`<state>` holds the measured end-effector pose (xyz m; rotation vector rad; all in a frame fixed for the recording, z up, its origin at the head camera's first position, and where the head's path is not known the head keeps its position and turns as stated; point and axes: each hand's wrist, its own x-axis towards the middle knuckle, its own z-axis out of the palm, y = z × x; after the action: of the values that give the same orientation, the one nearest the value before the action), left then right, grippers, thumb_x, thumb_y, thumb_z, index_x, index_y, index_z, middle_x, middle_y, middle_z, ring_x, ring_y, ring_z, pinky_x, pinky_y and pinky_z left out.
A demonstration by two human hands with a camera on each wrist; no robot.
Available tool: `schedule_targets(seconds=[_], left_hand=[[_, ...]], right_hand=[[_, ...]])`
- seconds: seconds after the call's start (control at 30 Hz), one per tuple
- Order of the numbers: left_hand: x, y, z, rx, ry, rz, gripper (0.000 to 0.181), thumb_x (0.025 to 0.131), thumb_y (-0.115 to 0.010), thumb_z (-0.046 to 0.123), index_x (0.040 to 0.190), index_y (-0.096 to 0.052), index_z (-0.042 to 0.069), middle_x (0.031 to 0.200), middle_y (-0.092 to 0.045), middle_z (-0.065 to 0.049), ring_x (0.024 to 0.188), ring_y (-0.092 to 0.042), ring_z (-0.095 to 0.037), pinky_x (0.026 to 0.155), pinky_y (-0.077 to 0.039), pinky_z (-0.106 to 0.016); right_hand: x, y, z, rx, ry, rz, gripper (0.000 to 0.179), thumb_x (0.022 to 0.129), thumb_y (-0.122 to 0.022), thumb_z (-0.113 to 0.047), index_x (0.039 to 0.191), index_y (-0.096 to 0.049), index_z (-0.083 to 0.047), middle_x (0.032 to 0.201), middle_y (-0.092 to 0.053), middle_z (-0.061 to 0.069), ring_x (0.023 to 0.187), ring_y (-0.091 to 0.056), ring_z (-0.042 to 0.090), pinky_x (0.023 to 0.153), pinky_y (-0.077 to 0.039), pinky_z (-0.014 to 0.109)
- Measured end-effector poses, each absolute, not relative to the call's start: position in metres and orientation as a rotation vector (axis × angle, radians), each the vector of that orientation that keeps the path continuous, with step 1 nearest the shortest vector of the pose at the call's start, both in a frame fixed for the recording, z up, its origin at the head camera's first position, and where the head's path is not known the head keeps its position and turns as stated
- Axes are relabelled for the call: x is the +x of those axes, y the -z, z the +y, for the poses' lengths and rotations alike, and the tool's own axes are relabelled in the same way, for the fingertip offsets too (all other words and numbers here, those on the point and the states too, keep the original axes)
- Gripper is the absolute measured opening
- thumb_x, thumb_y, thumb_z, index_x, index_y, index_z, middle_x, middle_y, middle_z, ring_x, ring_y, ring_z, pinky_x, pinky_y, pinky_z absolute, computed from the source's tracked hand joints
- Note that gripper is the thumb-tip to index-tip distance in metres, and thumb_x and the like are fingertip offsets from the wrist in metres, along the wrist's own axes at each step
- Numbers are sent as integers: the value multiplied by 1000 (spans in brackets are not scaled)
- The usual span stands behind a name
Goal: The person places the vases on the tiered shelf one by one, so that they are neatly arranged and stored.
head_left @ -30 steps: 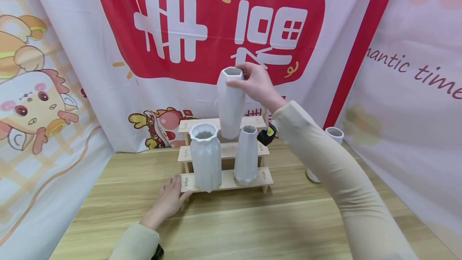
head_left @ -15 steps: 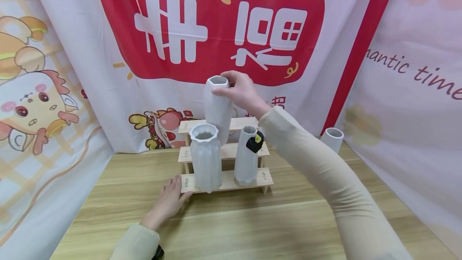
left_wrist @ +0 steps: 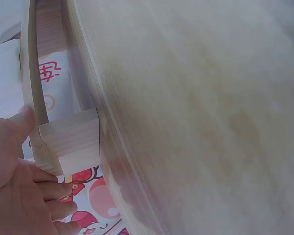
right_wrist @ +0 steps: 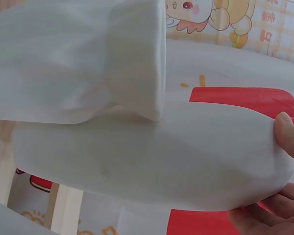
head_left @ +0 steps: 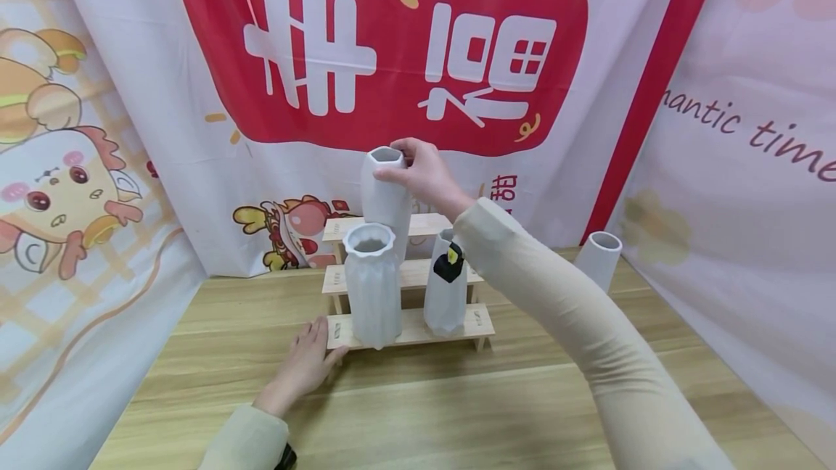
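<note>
My right hand (head_left: 424,172) pinches a tall white vase (head_left: 385,191) by its angular mouth, thumb on the near side and fingers behind the rim. The vase stands nearly upright at the left part of the three-step wooden stand (head_left: 413,323); its base is hidden behind a fluted white vase (head_left: 374,292) with a ruffled rim. That fluted vase and a slim faceted white vase (head_left: 445,303) stand on the lowest step. My left hand (head_left: 302,357) holds the left end of this step, thumb (left_wrist: 22,122) along the front edge and fingers around the end.
Another white vase (head_left: 597,261) stands on the wooden table (head_left: 457,412) at the right, partly hidden by my right sleeve. A printed cloth (head_left: 300,165) hangs close behind the stand. A black wrist device (head_left: 449,263) overlaps the slim vase.
My right hand has carried the tall vase leftward and down, from above the stand's middle to behind the fluted vase. My left hand has stayed at the stand's end.
</note>
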<state>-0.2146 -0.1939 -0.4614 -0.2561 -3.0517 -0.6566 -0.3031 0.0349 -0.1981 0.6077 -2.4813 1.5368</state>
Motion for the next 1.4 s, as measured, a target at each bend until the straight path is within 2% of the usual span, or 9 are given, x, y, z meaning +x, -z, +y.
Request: schedule_targets(seconds=[0.3, 1.0, 1.4], left_hand=[[-214, 460, -193, -247, 658, -3057, 74, 96, -47, 36, 138, -16, -16, 142, -17, -34, 130, -14, -49, 105, -11, -58], [-214, 461, -194, -250, 664, -3051, 75, 95, -48, 37, 139, -17, -15, 143, -18, -33, 130, -14, -49, 105, -10, -59], [-214, 460, -194, -253, 641, -3050, 74, 96, -48, 36, 139, -17, -15, 142, -19, -34, 130, -15, -49, 104, -11, -59]], right_hand=[[-308, 207, 26, 586, -1530, -2494, 49, 79, -73, -27, 121, -55, -10, 108, -58, 0, 86, -56, 18, 70, -53, 25], [-311, 217, 5, 586, -1559, -2518, 48, 79, -73, -24, 121, -54, -10, 109, -58, 2, 88, -56, 18, 73, -52, 26], [-313, 222, 0, 651, -1548, -2521, 39, 79, -74, -24, 112, -58, -9, 102, -60, 1, 85, -56, 19, 72, -51, 24]])
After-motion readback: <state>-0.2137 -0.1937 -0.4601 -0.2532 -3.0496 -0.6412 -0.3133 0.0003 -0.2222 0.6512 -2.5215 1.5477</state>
